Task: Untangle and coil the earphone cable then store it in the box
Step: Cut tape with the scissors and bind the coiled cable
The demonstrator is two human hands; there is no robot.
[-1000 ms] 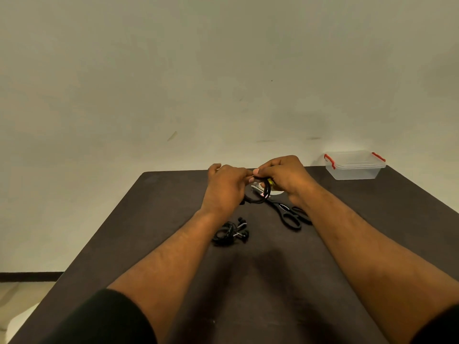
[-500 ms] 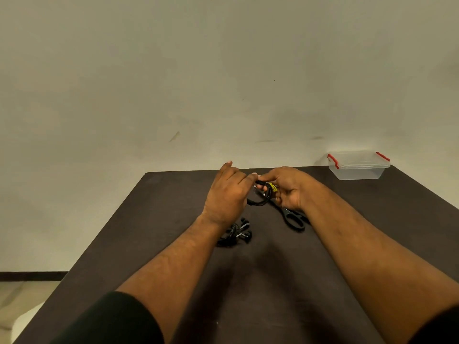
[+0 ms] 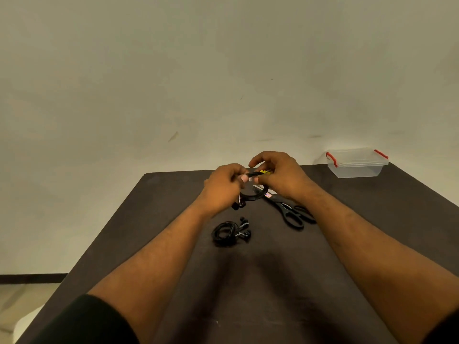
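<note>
**Head view: coil held above the desk, binding not secure**

A coiled earphone cable [image 3: 253,194] is pinched at its top by the left hand [image 3: 223,187] and right hand [image 3: 280,175], each grip closed round it near a yellow tie [image 3: 265,172]. If either pinch slackens, the loops could spring apart. The box [image 3: 357,165] sits lidded, well apart.

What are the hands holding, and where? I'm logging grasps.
Both the left hand and right hand pinch the coiled black earphone cable at its top, by the yellow tie.
</note>
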